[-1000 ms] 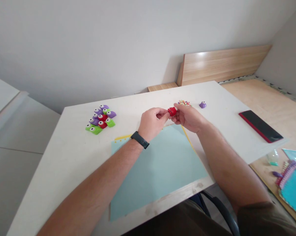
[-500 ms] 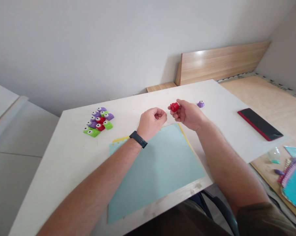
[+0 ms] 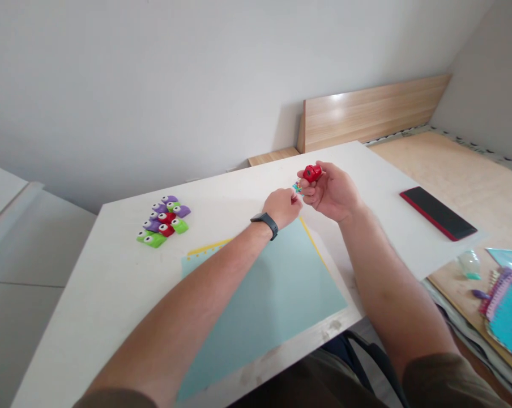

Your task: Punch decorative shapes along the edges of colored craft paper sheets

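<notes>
My right hand (image 3: 335, 192) grips a small red toy (image 3: 312, 173) between thumb and fingers, raised above the far part of the table. A dark round spot shows on its front. Close by on the left is my left hand (image 3: 282, 207), wearing a black wristband (image 3: 267, 222). Its fingers are drawn together and partly hidden, so anything in them cannot be made out. Tiny multicoloured pieces (image 3: 297, 187) show just beyond its fingertips. A cluster of purple, green and red one-eyed toys (image 3: 166, 217) lies on the left.
A pale blue sheet (image 3: 277, 306) with a yellow edge lies on the white table (image 3: 98, 294) beneath my forearms. To the right is a black tablet-like slab (image 3: 438, 212) with a red edge. Beyond stand a wooden headboard (image 3: 375, 113) and a bed board (image 3: 430, 150).
My left hand has reached right and under the red toy. The red toy has turned in my right hand and risen slightly. Multicoloured pieces now show; the lone purple toy is out of sight.
</notes>
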{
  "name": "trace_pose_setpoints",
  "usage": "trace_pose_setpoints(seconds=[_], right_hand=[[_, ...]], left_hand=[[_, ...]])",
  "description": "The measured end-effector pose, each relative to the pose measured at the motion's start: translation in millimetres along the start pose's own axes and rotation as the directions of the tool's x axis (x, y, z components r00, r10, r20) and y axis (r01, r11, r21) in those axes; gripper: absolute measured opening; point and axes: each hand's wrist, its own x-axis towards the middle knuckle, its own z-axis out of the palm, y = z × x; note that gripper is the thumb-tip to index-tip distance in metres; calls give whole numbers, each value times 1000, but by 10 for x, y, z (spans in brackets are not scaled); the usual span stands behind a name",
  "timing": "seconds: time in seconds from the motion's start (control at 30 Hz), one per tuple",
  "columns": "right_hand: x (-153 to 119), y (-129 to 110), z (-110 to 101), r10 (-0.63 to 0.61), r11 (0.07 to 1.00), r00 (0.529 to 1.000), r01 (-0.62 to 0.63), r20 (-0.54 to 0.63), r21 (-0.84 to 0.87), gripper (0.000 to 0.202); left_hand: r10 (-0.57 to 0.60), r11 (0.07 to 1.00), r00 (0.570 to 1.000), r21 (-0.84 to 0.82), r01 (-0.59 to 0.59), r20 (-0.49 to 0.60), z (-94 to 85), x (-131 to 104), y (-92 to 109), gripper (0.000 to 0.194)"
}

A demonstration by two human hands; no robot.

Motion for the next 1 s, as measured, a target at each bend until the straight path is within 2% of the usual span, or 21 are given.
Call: trace_pose_setpoints(seconds=[0.13,0.27,0.47,0.6,0.8,1.0], right_hand=[[6,-35,-29,-42,999,999,42,-10,28,28],[40,-33,-62,-61,996,997,63,-41,58,27],[50,-34,-75,-90,993,995,92,-31,68,28],[42,-15,-45,-68,997,998,68,-12,46,29],[-4,50,65,-19,999,999,20,27,-27,27],[-35,149,151,26,988,998,-18,50,-156,29]], left_hand=[[25,1000,1000,16,-25,-16,86,129,58,18],[18,1000,999,23,-17,-37,101,218,24,17],[-22,1000,998,0,22,-54,-58,184,-125,22],[-26,999,1000,-23,26,-17,-277,-30,-296,21],[-38,999,999,-22,38,13,-611,-513,-562,27],[-19,1000,998,-15,19,52,-773,-982,-726,30]])
